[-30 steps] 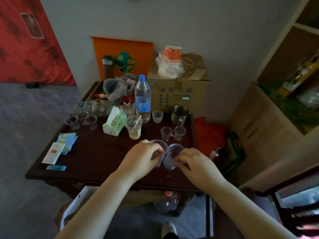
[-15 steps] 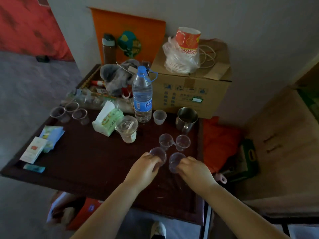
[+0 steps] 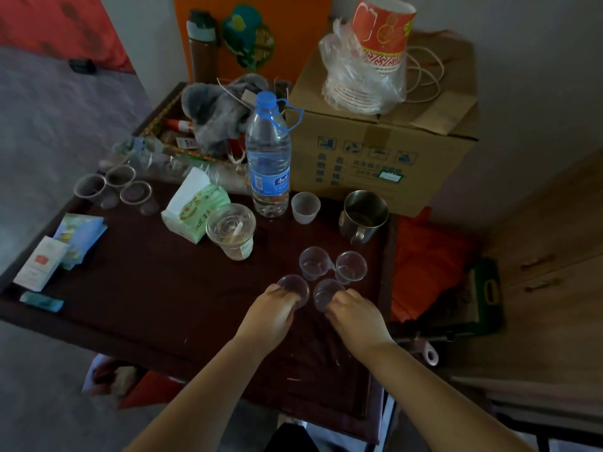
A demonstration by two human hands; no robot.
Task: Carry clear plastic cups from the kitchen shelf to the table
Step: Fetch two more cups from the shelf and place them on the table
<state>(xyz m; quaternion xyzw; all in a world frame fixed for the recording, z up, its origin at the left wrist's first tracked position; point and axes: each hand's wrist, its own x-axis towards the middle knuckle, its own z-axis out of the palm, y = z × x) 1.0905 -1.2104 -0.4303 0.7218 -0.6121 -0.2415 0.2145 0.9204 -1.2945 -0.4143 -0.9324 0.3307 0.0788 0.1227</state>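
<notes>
My left hand (image 3: 272, 313) grips a clear plastic cup (image 3: 293, 285) that stands upright on the dark table (image 3: 146, 288). My right hand (image 3: 354, 313) grips a second clear cup (image 3: 326, 293) right beside it. Just behind them two more clear cups (image 3: 315, 262) (image 3: 350, 266) stand upright, close together. Both held cups rest on or very near the tabletop; my fingers hide their near sides.
A lidded drink cup (image 3: 232, 234), tissue pack (image 3: 195, 205), water bottle (image 3: 268, 158), small white cup (image 3: 305, 207) and steel mug (image 3: 363, 213) stand behind. Three clear cups (image 3: 114, 187) sit at the far left. A cardboard box (image 3: 381, 138) is at the back.
Both hands have lowered their cups from a tilted hold above the table to upright on it, in front of the two standing cups. The camera has moved closer.
</notes>
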